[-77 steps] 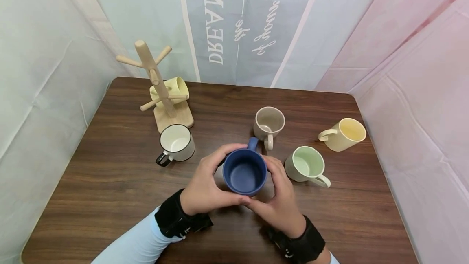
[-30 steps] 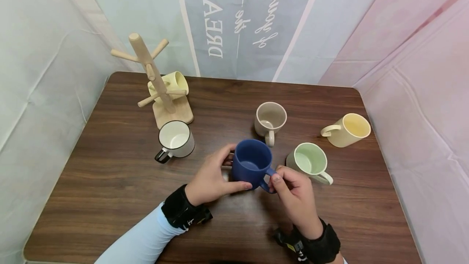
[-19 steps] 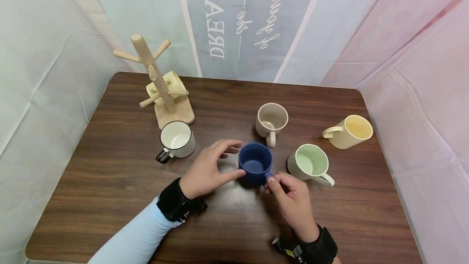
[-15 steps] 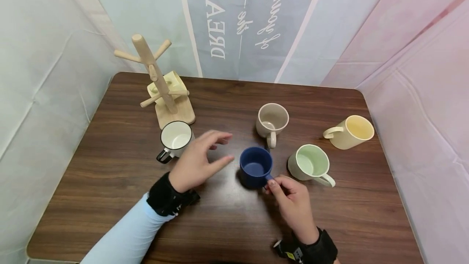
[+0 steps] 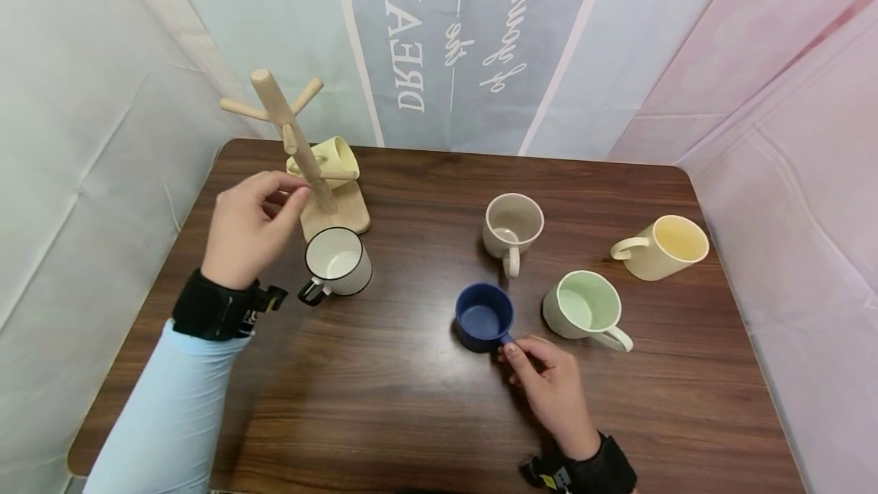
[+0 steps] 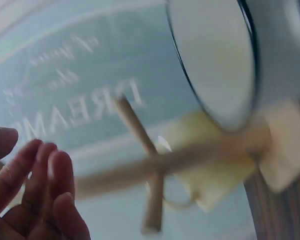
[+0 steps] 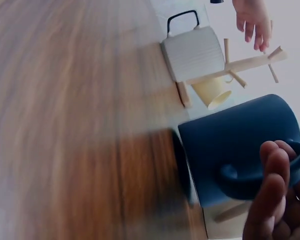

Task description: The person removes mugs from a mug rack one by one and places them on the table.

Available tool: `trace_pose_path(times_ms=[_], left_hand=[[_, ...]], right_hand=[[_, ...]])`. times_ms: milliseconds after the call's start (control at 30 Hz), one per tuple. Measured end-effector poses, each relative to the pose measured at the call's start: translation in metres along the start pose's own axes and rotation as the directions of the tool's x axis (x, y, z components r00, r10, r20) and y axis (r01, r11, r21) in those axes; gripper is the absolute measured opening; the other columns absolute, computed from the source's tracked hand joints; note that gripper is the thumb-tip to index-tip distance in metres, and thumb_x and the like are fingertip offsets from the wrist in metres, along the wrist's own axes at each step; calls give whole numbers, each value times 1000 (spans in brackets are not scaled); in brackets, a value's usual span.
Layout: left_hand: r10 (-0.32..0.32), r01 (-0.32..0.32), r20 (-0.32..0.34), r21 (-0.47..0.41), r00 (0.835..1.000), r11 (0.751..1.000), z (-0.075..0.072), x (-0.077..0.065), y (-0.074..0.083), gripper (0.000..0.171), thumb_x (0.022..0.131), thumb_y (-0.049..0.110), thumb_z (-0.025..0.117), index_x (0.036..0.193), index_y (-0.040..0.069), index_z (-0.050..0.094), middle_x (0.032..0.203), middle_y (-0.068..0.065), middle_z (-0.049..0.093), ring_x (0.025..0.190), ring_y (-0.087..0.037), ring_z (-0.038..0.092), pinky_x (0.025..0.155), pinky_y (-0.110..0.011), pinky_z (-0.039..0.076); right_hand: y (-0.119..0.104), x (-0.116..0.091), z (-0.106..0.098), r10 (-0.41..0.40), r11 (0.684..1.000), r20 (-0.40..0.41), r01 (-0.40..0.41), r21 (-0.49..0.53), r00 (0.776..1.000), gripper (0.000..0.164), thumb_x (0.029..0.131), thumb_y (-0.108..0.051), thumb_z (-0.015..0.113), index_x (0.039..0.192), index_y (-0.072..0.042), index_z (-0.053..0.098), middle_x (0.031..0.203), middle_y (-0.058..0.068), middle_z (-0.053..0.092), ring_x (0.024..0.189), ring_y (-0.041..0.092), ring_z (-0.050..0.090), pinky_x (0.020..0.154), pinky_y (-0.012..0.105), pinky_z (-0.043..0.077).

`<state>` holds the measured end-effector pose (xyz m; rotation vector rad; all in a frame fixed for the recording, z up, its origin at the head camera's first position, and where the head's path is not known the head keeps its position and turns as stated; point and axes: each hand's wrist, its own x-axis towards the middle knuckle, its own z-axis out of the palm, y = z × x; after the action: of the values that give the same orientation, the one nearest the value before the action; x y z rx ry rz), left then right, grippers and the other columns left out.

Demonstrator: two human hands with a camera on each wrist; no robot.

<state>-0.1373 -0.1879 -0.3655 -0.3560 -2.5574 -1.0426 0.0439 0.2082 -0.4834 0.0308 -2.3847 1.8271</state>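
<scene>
My right hand [image 5: 549,387] pinches the handle of a blue mug [image 5: 480,330] between thumb and fingers; the mug is upright, close over the table. In the right wrist view the fingers curl through the handle of the blue mug [image 7: 240,145]. My left hand [image 5: 247,231] is at the wooden mug tree [image 5: 302,155], overlapping its lower left peg in the head view. Its fingers are loosely bent and hold nothing; a gap shows between thumb and fingertips of the left hand [image 6: 37,190] in the left wrist view. A pale yellow mug [image 5: 338,158] hangs behind the tree's post.
A white enamel mug [image 5: 350,273] with a black rim stands just before the tree's base. Farther right on the wooden table [image 5: 384,402] are a beige mug [image 5: 497,242], a green mug [image 5: 569,319] and a yellow mug [image 5: 658,265]. Fabric backdrops [image 5: 583,120] surround the table.
Both hands gripped the blue mug earlier. It turned so its handle faces the near right, where my right hand took it. My left hand let go and moved left to the mug tree.
</scene>
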Motion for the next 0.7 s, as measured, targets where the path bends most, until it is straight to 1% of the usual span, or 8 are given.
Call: trace_pose_path(times_ms=[133, 233, 267, 333, 433, 500, 600, 700], left_hand=[[-58, 58, 8, 55, 998, 997, -11, 13, -18, 20, 107, 21, 73, 117, 7, 83, 104, -13, 81, 79, 8, 63, 72, -5, 44], [-112, 110, 29, 46, 993, 993, -17, 24, -30, 21, 107, 22, 72, 119, 7, 82, 106, -14, 80, 78, 15, 61, 71, -6, 45], [-129, 126, 42, 52, 991, 991, -18, 28, -34, 22, 108, 23, 72, 120, 7, 81, 108, -14, 80, 80, 12, 63, 71, -7, 46], [-157, 151, 80, 78, 984, 985, -21, 36, -40, 24, 108, 23, 71, 123, 7, 80, 114, -15, 79, 86, -1, 73, 74, -16, 51], [-193, 166, 164, 166, 967, 972, -21, 49, -47, 28, 108, 24, 68, 128, 8, 78, 120, -17, 77, 98, -28, 78, 84, -40, 57], [-203, 153, 226, 219, 953, 964, -18, 58, -50, 30, 108, 23, 66, 131, 6, 76, 121, -21, 77, 103, -41, 76, 88, -56, 56], [-197, 111, 287, 290, 937, 950, -11, 69, -53, 28, 107, 20, 65, 126, 3, 77, 109, -22, 79, 97, -43, 74, 84, -62, 54], [-202, 94, 283, 353, 938, 931, -2, 74, -54, 21, 106, 18, 66, 103, 0, 76, 84, -19, 74, 78, -40, 68, 71, -57, 52]], right_hand=[[1, 0, -8, 13, 998, 35, -11, -54, 999, 12, 102, 2, 74, 94, -3, 81, 84, 13, 75, 59, 18, 69, 53, 24, 56], [-1, 1, -13, 11, 996, 50, -6, -92, 999, 11, 103, -1, 75, 95, -5, 81, 82, 11, 75, 60, 18, 71, 51, 23, 54], [-1, 1, -14, 10, 995, 46, -5, -96, 999, 11, 103, -1, 75, 96, -6, 81, 82, 10, 74, 60, 18, 71, 50, 23, 53], [-3, 2, -17, 9, 996, 31, -6, -84, 999, 11, 103, 0, 74, 98, -7, 80, 81, 9, 75, 60, 18, 71, 47, 24, 52], [-5, 2, -20, 3, 998, 4, -3, -63, 1000, 12, 103, 2, 73, 102, -8, 80, 82, 6, 76, 59, 19, 71, 44, 25, 52], [-6, 1, -21, 2, 999, -8, -2, -54, 1000, 13, 103, 3, 73, 103, -8, 80, 81, 5, 76, 59, 19, 71, 44, 25, 52], [-7, -1, -22, -3, 999, -16, 2, -49, 1000, 14, 103, 4, 73, 105, -7, 80, 80, 6, 76, 59, 19, 71, 44, 25, 51], [-7, -3, -22, -9, 999, -14, 8, -33, 1000, 15, 102, 5, 72, 106, -7, 80, 79, 6, 76, 59, 20, 71, 44, 25, 51]])
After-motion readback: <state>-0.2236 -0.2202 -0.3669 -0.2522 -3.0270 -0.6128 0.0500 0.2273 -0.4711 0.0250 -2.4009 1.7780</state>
